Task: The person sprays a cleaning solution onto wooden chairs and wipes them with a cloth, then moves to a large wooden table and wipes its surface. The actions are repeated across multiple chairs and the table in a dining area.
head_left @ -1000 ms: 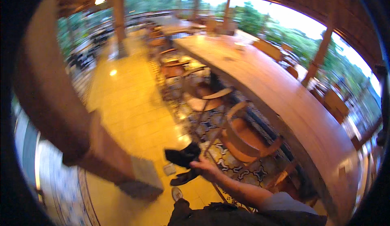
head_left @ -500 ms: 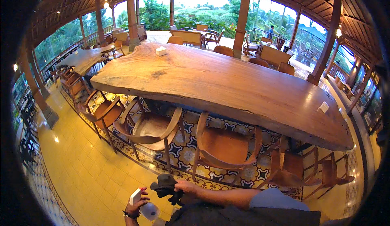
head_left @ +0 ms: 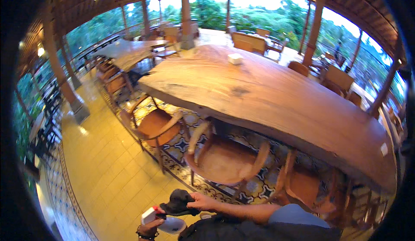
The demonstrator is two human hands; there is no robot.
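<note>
My left hand [head_left: 151, 228], with a dark bracelet at the wrist, is wrapped round a spray bottle [head_left: 173, 225] at the lower edge. The bottle has a white head, a red trigger and a pale body. My right hand [head_left: 202, 202] grips a bunched black cloth [head_left: 178, 201] just above the bottle. From here I cannot tell whether cloth and bottle touch. Beyond my hands stands a long wooden slab table [head_left: 268, 89] with a rough natural edge. A wooden armchair [head_left: 225, 161] faces it, close in front of me.
More wooden armchairs [head_left: 158, 126] line the table's near side. A small white box [head_left: 235, 59] sits on the tabletop. Another slab table [head_left: 129, 59] stands at the far left. Yellow floor tiles [head_left: 112, 171] run along the left, and a wooden post [head_left: 65, 76] rises there.
My view has swung left, so the table and chairs sit farther right. The spray bottle and the cloth are closer together. Both hands keep their hold.
</note>
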